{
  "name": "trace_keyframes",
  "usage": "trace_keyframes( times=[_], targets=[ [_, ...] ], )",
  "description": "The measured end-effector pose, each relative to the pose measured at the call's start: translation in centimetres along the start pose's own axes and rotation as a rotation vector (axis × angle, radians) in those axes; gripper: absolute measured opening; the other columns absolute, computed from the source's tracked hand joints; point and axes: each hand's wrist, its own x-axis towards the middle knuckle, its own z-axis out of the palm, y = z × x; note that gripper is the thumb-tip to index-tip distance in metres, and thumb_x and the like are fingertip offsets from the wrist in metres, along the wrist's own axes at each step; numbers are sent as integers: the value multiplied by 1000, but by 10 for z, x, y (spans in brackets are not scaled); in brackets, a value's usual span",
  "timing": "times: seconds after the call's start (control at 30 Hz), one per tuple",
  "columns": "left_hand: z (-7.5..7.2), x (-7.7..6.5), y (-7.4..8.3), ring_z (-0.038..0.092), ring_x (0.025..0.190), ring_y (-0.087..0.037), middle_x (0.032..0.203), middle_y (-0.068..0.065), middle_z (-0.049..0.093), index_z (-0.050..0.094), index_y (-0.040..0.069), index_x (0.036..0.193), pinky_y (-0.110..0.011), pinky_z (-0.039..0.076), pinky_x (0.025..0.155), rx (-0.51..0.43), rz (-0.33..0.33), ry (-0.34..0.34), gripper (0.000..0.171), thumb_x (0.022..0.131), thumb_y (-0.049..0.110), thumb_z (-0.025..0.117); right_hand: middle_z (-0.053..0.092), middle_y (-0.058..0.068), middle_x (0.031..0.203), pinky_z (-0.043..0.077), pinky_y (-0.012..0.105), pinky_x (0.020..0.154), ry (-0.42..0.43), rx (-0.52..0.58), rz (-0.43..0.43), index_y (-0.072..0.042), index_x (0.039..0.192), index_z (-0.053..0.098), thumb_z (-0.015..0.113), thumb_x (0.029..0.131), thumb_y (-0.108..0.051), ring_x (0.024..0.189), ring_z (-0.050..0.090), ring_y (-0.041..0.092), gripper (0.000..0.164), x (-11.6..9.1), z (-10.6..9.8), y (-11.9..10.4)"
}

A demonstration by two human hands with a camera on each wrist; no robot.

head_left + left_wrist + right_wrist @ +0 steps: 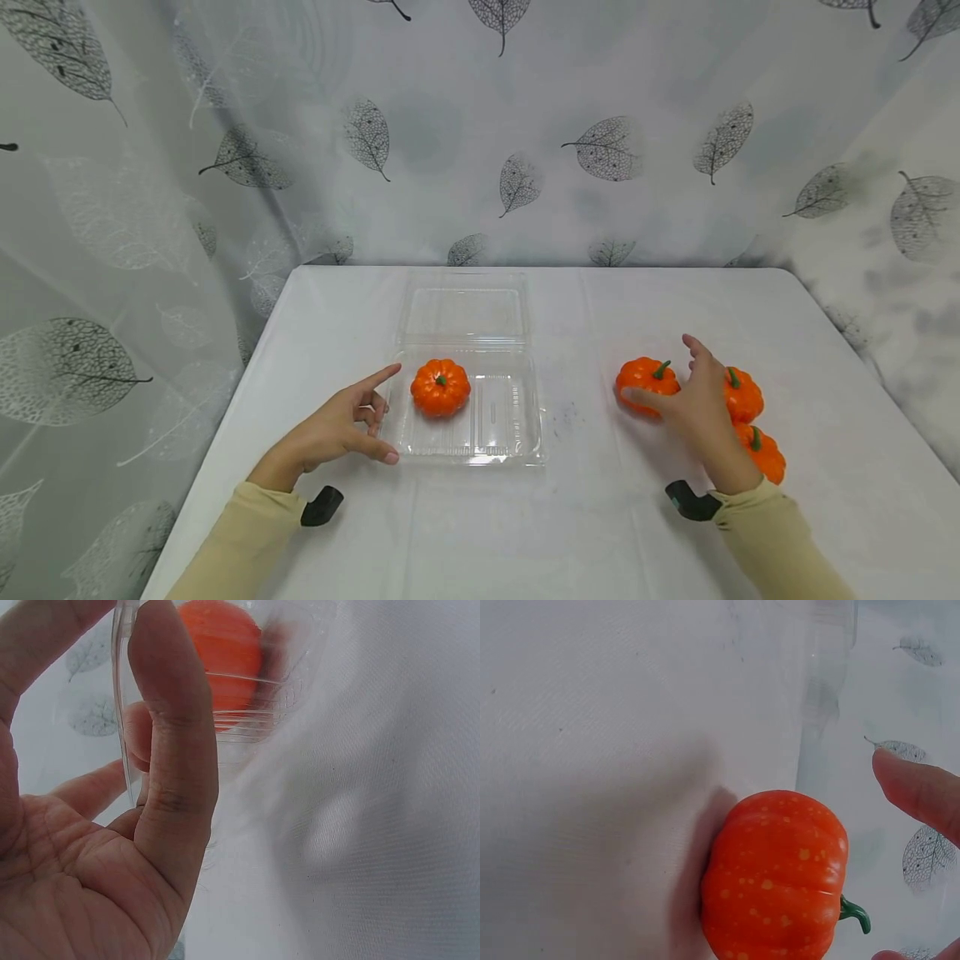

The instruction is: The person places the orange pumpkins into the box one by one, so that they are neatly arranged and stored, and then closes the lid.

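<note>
A clear plastic clamshell box (506,450) lies with its lid folded back, and one small orange toy pumpkin (440,390) sits in the left part of its base. At the box's left edge is my left hand (330,433), its index finger and thumb stretched out. Behind the thumb in the left wrist view, other fingers bend by the clear rim (120,682). My right hand (701,408) hovers with spread fingers over another pumpkin (643,375), the thumb crossing in front of it. That pumpkin's green stem (855,913) shows in the right wrist view, apart from the fingertips.
Two more pumpkins, one behind (744,398) and one nearer (763,457), lie to the right of my right hand, partly covered by it. A white cloth covers the table (525,533). Leaf-printed curtains (450,125) hang behind and at both sides.
</note>
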Motion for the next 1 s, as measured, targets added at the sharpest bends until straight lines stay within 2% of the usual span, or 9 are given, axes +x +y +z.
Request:
trace_keyframes(
  times=[0.47, 0.8, 1.0],
  targets=[
    [0, 0, -1, 50, 75, -20, 96, -14, 46, 26, 18, 161, -31, 45, 67, -1, 3, 1, 117, 67, 6, 95, 14, 35, 154, 33, 69, 104, -89, -47, 17, 1, 160, 4, 86, 81, -37, 138, 24, 54, 120, 3, 6, 12],
    [0, -1, -1, 50, 76, -21, 97, -14, 46, 27, 18, 161, -31, 45, 69, -3, -5, 5, 117, 66, 8, 95, 12, 36, 155, 29, 70, 106, -110, -68, 51, 4, 158, 5, 85, 82, -35, 140, 20, 54, 118, 3, 10, 17],
    [0, -1, -1, 50, 76, -21, 97, -14, 46, 27, 18, 161, -32, 45, 69, -1, -8, 6, 117, 66, 9, 95, 16, 39, 152, 28, 70, 106, -129, -85, 47, 8, 157, 8, 84, 82, -32, 137, 23, 54, 114, 2, 10, 18]
  ],
)
